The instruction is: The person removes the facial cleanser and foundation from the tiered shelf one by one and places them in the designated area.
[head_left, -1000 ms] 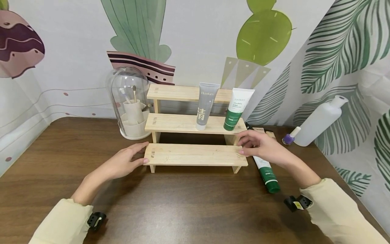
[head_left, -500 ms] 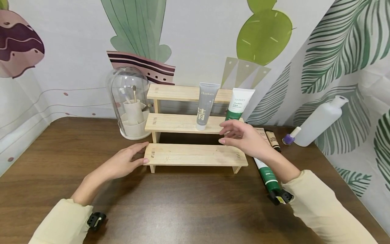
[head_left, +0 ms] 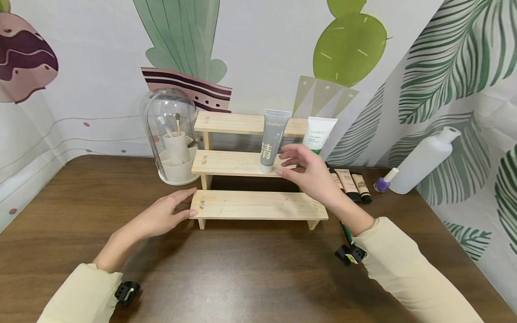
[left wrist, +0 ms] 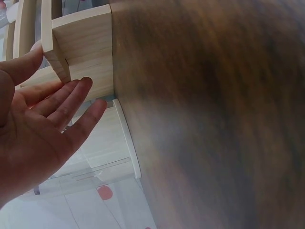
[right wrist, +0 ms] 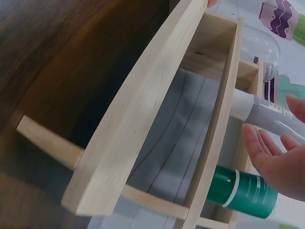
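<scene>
A three-step wooden rack (head_left: 242, 206) stands on the table. My left hand (head_left: 157, 217) touches the left end of its lowest step, thumb at the front corner and fingers toward the back. In the left wrist view those fingers (left wrist: 78, 98) are mostly straight. On the middle step a grey squeeze tube (head_left: 274, 137) stands upright on its cap. To its right is a white and green squeeze tube (head_left: 319, 132), its lower part hidden by my right hand (head_left: 311, 175). That hand hovers by the grey tube, thumb and fingers spread apart; the right wrist view shows a gap between them.
A clear dome (head_left: 169, 134) with makeup brushes in a white holder stands left of the rack. To the right lie several small cosmetic tubes (head_left: 347, 181). Beyond them are a purple nail polish bottle (head_left: 383, 181) and a tall white bottle (head_left: 424, 161).
My right hand has left the right end of the lowest step and moved left and up, to beside the grey squeeze tube. The left hand and the rack have stayed still.
</scene>
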### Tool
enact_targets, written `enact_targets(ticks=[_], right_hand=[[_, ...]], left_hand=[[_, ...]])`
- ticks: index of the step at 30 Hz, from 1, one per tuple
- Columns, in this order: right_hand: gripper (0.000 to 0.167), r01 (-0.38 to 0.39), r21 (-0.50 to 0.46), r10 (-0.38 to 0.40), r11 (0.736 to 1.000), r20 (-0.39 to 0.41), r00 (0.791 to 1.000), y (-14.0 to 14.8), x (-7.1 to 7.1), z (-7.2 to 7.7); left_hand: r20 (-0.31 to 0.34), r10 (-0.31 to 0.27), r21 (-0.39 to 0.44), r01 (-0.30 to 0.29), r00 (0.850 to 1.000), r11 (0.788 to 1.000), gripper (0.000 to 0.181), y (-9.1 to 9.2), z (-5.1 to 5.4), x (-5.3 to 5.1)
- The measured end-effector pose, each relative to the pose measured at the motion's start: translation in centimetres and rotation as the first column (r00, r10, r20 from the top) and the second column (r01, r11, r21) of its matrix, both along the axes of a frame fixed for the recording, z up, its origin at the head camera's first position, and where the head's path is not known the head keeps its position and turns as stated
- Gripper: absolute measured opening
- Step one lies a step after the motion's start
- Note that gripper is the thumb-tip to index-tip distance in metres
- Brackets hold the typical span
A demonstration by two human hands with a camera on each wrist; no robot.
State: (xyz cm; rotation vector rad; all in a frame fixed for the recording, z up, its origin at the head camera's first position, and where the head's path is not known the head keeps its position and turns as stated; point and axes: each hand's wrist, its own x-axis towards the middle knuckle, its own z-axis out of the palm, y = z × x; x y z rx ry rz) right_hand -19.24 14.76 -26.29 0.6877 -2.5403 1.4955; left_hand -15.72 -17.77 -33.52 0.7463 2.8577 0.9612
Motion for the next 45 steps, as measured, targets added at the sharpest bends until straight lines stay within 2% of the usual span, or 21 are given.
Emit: enact_targets(ticks=[11,24,37,45], right_hand=[[0.045,0.056,-0.101,-0.054,0.993,0.023,0.998,-1.7,-1.0,-0.4],[0.049,0.105,-0.093,-0.104,0.99,0.02,0.994,-2.2,-2.1,-0.8],[0.049,0.139,-0.066,-0.139,0.988,0.003,0.99,-2.5,-2.1,-0.9],[0.048,0.158,-0.04,-0.159,0.987,-0.036,0.987,-2.4,-1.9,-0.9]], left_hand=[[0.001,0.002,-0.001,-0.002,1.0,1.0,0.055,0.0,-0.1,-0.1],[-0.003,-0.001,-0.005,0.001,1.0,1.0,0.056,0.0,0.0,-0.1],[0.004,0.002,-0.003,-0.002,1.0,1.0,0.055,-0.1,-0.1,0.0],[-0.004,0.003,-0.007,-0.003,1.0,1.0,0.055,-0.1,-0.1,0.0]])
